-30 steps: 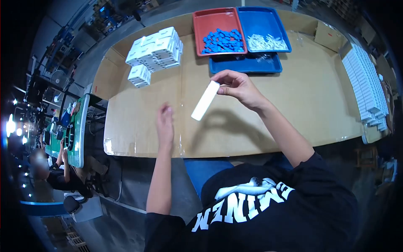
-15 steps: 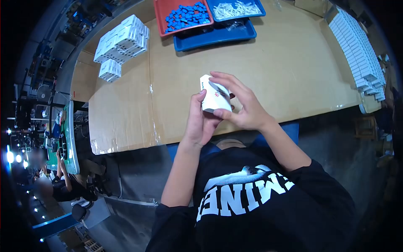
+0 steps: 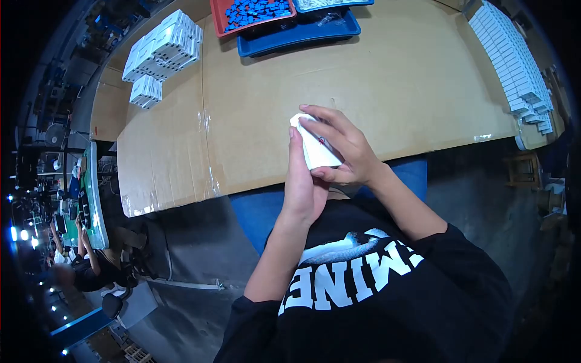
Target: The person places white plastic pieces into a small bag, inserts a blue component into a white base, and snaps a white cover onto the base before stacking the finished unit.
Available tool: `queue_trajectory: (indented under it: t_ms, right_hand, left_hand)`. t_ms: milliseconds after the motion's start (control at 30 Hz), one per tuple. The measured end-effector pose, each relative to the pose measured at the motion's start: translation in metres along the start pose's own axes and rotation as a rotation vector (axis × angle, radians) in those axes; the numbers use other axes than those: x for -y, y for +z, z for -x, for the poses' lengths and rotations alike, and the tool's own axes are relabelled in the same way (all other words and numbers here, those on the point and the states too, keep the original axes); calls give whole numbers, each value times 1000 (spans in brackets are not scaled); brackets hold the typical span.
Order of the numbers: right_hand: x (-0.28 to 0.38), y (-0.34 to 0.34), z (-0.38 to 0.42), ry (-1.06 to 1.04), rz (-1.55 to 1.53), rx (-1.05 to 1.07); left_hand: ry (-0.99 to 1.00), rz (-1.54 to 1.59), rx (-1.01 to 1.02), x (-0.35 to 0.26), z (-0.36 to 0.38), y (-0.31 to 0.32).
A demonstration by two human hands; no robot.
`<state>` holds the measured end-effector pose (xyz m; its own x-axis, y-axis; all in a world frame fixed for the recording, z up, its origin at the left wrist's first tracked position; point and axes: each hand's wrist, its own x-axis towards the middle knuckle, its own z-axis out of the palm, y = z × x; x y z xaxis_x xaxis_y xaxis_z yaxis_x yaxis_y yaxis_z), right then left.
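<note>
A small white box point(image 3: 315, 151) with a red mark on its face is held between both hands, just above the near edge of the cardboard-covered table. My left hand point(image 3: 304, 187) supports it from the left and below, thumb along its left side. Over the top and right side curls my right hand point(image 3: 346, 145), its thumb at the lower edge and its fingers across the upper face. Fingers hide part of the box, and its underside is out of sight.
Stacked white slotted blocks point(image 3: 163, 48) stand at the back left. A red tray point(image 3: 217, 19) of blue pieces and a blue tray point(image 3: 299, 40) sit at the back. White boxes point(image 3: 511, 60) are piled along the right edge. At far left, a person point(image 3: 100, 269) sits at a green-topped bench.
The box has tilted and its printed side edge has turned from view. My left hand has shifted right, closer under it; my right fingers cover more of its face. The view has shifted slightly.
</note>
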<state>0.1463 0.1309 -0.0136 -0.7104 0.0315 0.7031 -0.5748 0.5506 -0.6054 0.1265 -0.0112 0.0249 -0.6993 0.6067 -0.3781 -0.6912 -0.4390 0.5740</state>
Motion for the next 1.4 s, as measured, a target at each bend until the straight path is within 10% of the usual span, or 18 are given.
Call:
queue_trajectory:
  t_ms: [467,1400]
  right_hand:
    - [-5,1,10,-345,56,-76]
    - [-15,18,42,-69,-137,25]
  left_hand:
    - [97,-394,188,13,18,-12]
    - [22,-414,-43,28,10,-26]
